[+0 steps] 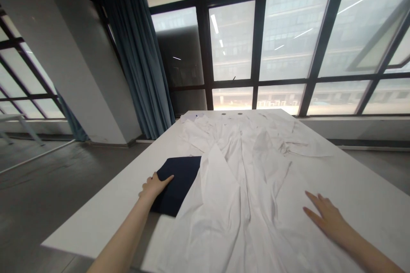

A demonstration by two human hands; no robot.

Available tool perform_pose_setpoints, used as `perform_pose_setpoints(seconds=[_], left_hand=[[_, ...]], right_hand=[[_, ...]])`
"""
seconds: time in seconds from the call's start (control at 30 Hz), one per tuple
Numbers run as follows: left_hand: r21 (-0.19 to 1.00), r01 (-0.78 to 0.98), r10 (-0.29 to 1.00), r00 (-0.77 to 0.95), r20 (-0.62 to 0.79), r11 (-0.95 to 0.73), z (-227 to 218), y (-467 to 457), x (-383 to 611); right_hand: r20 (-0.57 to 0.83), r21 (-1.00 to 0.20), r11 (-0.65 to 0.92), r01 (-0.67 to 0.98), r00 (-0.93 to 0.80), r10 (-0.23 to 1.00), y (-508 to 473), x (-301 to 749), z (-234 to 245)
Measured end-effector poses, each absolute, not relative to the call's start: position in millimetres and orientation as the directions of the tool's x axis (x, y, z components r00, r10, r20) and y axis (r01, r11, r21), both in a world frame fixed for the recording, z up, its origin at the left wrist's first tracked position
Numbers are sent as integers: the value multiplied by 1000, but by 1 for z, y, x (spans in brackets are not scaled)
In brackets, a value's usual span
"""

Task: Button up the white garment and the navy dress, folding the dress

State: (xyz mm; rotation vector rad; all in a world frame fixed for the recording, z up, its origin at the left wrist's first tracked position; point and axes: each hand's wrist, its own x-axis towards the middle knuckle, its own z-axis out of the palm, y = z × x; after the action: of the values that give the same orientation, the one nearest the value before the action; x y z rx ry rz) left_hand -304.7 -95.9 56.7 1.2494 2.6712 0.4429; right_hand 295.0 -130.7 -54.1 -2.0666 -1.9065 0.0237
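Observation:
A long white coat (221, 192) lies wrinkled along the white table, its near end reaching the bottom of the view. A sleeve stretches out at its far right. Left of the coat is a flat, dark navy rectangular piece (181, 181), its right side meeting the white cloth. My left hand (155, 185) grips this piece at its left edge, thumb on top and the other fingers at the rim. My right hand (325, 217) is open, fingers extended, over the right side of the coat; whether it touches the cloth I cannot tell.
The white table (105, 209) narrows away toward large windows (232, 42). A blue curtain (137, 59) hangs at the back left beside a grey pillar (83, 51). Two small dark round spots mark the table's far end. Another white table (13, 117) stands far left.

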Motion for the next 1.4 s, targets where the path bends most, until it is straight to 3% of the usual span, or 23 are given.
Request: perform_pose_setpoints(seconds=[0.13,0.27,0.33,0.5,0.57,0.63,0.73,0.8,0.97,1.07,1.2,1.3,1.4], left_hand=[[479,653,783,-609,-130,587,50,-94,-335],[631,566,834,-482,-268,530,50,-91,-361],[617,596,841,-490,-228,514,48,-92,-379],[414,716,802,-595,-61,562,58,-93,-400],[378,750,784,-614,93,543,72,-83,-378],[411,806,829,-529,180,426,86,-65,-337],[698,690,957,-289,25,190,95,-29,-260],[752,634,976,-208,-58,180,91,-6,-216],[790,585,983,-96,-157,184,73,30,-165],[827,558,997,-27,-69,72,77,41,-166],[859,496,985,-40,169,-127,101,48,-192],[866,424,889,-241,389,-264,121,52,-228],[855,413,713,-493,499,-313,132,61,-268]], right_hand=[[196,-179,-95,979,130,972,-129,289,-65],[222,-216,-48,975,97,970,-125,282,-62],[245,-253,-8,967,72,967,-125,279,-60],[292,-445,99,890,40,956,-116,282,-44],[254,-566,67,822,97,962,-98,284,-33],[152,-696,-38,717,199,968,-72,283,-20],[-57,-837,-233,495,344,937,-28,271,-1],[-123,-869,-269,416,345,931,-3,258,8],[-99,-884,-157,440,152,983,22,232,11],[-86,-911,-78,405,-1,996,28,221,13],[92,-910,90,405,-15,996,48,199,38],[231,-903,213,372,5,973,76,169,76],[333,-899,317,302,1,943,108,128,114]])
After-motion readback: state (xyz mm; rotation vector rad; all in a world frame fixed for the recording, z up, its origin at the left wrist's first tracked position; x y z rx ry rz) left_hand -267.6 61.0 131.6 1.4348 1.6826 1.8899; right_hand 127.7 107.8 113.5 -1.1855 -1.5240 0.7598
